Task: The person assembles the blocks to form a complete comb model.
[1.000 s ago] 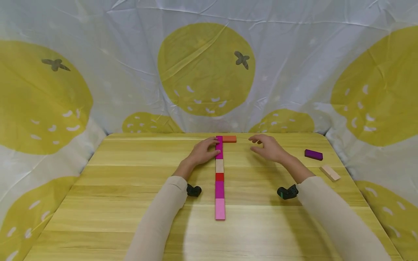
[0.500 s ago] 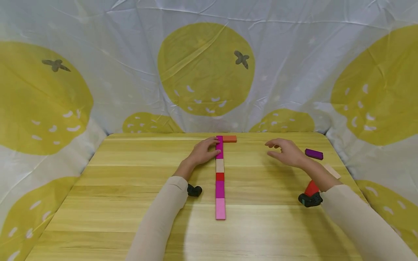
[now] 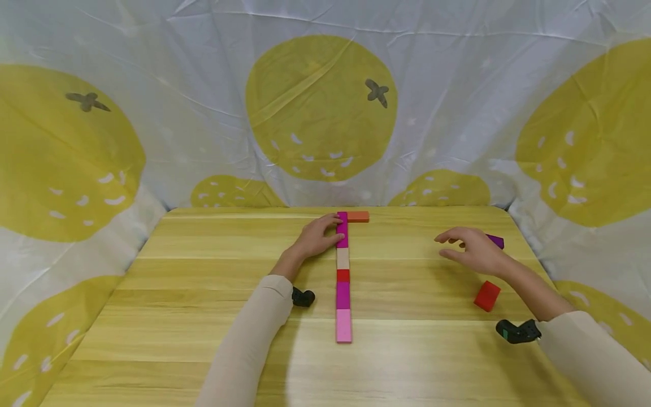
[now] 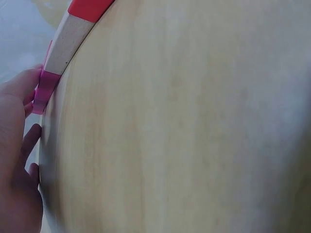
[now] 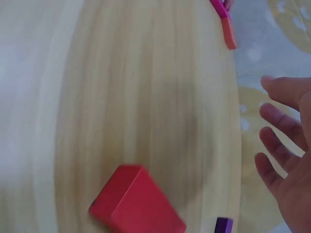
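Note:
A straight row of flat blocks runs down the table: a magenta block (image 3: 343,232) at the far end, then a plain wood block (image 3: 343,258), a small red block (image 3: 343,276), a second magenta block (image 3: 343,295) and a pink block (image 3: 343,325). An orange block (image 3: 358,216) juts right from the row's far end. My left hand (image 3: 316,235) rests thumb and fingertips on the far magenta block. Over the table's right side, my right hand (image 3: 473,249) hovers with nothing in its loosely bent fingers, partly covering a purple block (image 3: 495,241). A larger red block (image 3: 487,296) lies below its wrist.
The wooden table (image 3: 229,350) ends at a far edge just beyond the row. Behind it hangs a white cloth (image 3: 447,102) with yellow fruit prints. Dark wrist cameras (image 3: 517,331) sit under both sleeves. The right forearm hides the loose wood block seen earlier.
My right hand has moved right and slightly nearer, away from the orange block towards the purple one. The larger red block has come into sight from behind the arm. My left hand stays put.

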`<action>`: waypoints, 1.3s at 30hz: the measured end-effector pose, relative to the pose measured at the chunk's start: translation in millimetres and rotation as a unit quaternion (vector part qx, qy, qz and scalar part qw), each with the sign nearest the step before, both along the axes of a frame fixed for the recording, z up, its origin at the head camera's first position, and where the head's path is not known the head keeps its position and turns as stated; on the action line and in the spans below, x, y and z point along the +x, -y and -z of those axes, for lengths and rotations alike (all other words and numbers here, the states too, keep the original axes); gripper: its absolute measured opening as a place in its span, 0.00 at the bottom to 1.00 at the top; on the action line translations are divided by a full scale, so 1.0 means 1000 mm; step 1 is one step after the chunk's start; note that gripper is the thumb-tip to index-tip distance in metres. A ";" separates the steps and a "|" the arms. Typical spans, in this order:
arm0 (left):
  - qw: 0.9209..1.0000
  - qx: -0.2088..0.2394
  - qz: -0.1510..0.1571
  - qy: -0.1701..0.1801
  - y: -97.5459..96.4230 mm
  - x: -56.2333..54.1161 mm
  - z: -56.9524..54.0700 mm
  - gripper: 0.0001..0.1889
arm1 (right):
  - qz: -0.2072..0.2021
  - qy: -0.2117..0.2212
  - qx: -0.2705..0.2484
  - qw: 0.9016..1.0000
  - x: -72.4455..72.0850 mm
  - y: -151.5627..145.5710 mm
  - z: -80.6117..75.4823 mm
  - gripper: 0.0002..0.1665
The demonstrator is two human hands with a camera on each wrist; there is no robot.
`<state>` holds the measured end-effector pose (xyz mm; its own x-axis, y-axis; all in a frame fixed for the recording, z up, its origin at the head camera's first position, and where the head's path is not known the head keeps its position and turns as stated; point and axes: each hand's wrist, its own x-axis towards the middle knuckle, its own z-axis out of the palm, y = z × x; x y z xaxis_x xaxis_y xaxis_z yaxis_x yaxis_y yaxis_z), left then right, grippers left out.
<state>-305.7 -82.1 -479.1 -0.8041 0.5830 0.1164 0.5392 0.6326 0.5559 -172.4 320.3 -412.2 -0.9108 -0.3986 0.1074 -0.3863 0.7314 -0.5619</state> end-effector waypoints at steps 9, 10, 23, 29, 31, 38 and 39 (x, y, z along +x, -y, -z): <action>1.000 0.002 -0.008 0.019 0.001 0.003 -0.001 0.27 | -0.024 0.029 -0.010 0.999 0.022 -0.026 0.007 0.17; 1.000 0.001 -0.010 0.019 0.001 0.003 -0.001 0.27 | -0.032 0.040 -0.010 0.999 0.023 -0.028 0.007 0.18; 1.000 0.005 -0.005 0.008 -0.001 0.002 -0.001 0.26 | -0.092 0.171 -0.040 0.980 0.051 -0.076 0.020 0.21; 1.000 0.003 -0.007 0.008 0.000 0.002 -0.001 0.26 | -0.180 0.154 -0.086 0.968 0.056 -0.090 0.034 0.26; 1.000 0.004 -0.007 0.006 0.000 0.002 -0.001 0.26 | -0.204 0.130 -0.092 0.966 0.056 -0.090 0.039 0.26; 1.000 0.019 -0.003 0.020 -0.003 0.005 -0.003 0.26 | -0.206 0.081 -0.085 0.971 0.051 -0.085 0.045 0.24; 1.000 0.020 -0.004 0.022 -0.003 0.005 -0.003 0.26 | -0.200 0.078 -0.078 0.974 0.050 -0.084 0.044 0.23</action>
<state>-300.2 -78.9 -475.9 -0.8129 0.5729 0.1044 0.5096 0.6131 0.6037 -122.0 403.9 -456.3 -0.6964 -0.7145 0.0669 -0.5230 0.4415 -0.7291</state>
